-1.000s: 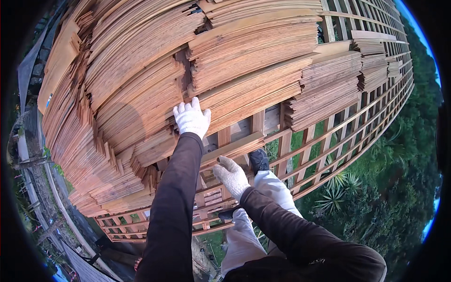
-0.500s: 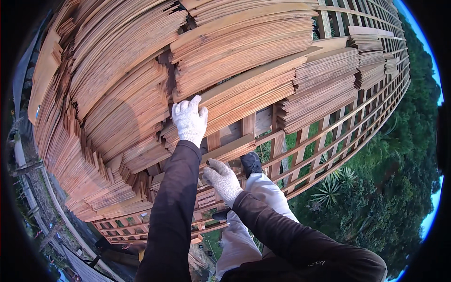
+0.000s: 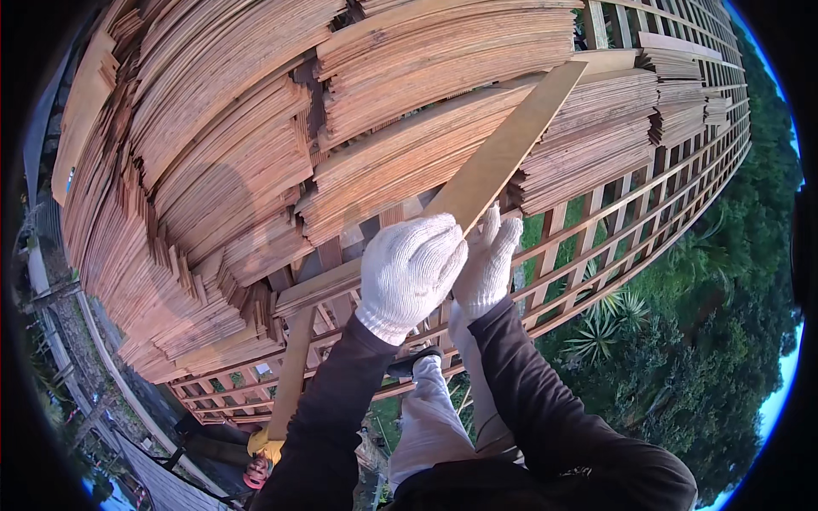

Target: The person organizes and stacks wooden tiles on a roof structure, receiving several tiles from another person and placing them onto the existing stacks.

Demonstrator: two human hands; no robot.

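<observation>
Thin board (image 3: 511,140) slants up and away from the person's hands in the head view, its far end above stacked boards (image 3: 443,77). The left hand (image 3: 413,272), white-gloved, is curled around its near part. The right hand (image 3: 488,264) is just beside, fingers raised; whether it grips, I cannot tell. Wooden lattice (image 3: 554,234) spreads beneath; a yellow-shirted person (image 3: 266,445) is below.

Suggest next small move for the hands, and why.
Probably close the right hand on the long board to steady it: the left hand appears closed on its near part, the right hand looks open beside it, and the board slants out over the stacked boards.
</observation>
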